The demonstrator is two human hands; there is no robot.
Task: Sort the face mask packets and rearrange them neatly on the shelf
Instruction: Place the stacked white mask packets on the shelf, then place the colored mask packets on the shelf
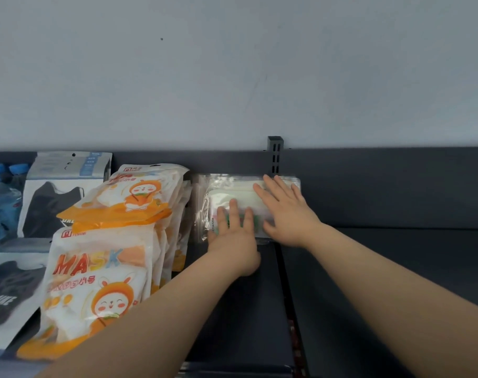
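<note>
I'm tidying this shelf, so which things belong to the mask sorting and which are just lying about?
Job: clear mask packets under left hand and right hand, orange rabbit mask packets, black mask packets, shelf.
Lying about: water bottles, slotted shelf post.

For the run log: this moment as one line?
left hand: flat on clear packets | right hand: flat on them | orange packets: beside

clear plastic water bottles with blue screw caps stand close together at the far left edge, partly cut off by the frame, with red marks on their labels. a plain pale grey-blue painted wall fills the upper half, bearing one small dark speck and a faint slanting scuff. at its foot, right of centre, rises a short dark grey metal upright with two columns of slots.
</note>
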